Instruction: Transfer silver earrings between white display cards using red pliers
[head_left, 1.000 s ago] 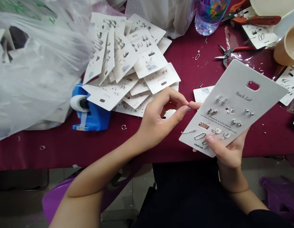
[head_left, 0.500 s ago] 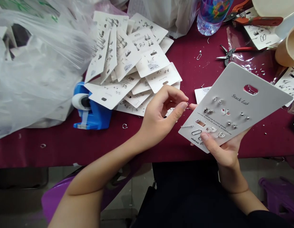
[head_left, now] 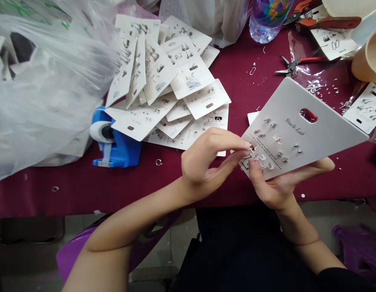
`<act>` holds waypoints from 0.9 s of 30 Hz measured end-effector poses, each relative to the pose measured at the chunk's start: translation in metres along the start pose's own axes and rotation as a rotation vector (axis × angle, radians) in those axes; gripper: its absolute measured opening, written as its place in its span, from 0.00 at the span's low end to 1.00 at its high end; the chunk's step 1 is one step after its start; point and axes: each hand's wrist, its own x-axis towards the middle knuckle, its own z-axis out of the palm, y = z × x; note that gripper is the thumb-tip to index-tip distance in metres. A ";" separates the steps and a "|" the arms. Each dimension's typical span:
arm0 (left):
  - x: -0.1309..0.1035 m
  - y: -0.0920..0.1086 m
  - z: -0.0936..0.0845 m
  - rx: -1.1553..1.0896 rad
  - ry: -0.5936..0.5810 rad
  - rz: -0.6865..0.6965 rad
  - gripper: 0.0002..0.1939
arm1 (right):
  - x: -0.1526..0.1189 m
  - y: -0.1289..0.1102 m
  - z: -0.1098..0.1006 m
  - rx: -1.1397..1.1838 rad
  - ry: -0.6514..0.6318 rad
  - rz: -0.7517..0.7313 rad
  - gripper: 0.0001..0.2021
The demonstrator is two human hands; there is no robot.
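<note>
My right hand (head_left: 277, 188) grips a white earring card (head_left: 323, 105) marked "Stack Lab", its thumb on the front and the other fingers behind. Several pairs of small silver earrings (head_left: 282, 156) are mounted on the card, which is tilted above the table. At the card's lower left corner, the thumb and fingers of my left hand (head_left: 210, 162) pinch together by the small rectangular slot. Whatever is between those fingertips is too small to make out. More earring cards (head_left: 194, 67) lie in an overlapping pile behind my left hand.
A blue tape dispenser (head_left: 123, 142) stands left of the pile, beside a large plastic bag (head_left: 48, 93). Red-handled cutters (head_left: 293, 67), orange-handled pliers (head_left: 330, 23), a bottle (head_left: 265, 24) and a tan cup (head_left: 368, 59) sit at the right. Loose metal bits dot the maroon cloth (head_left: 166, 186).
My left fingertips have moved right and down from beside the card onto its lower left corner. The card has shifted slightly left and tilted further in my right hand.
</note>
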 end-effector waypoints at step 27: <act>-0.001 0.004 -0.002 0.209 -0.054 0.019 0.07 | -0.021 0.004 -0.020 -0.046 -0.508 0.151 0.23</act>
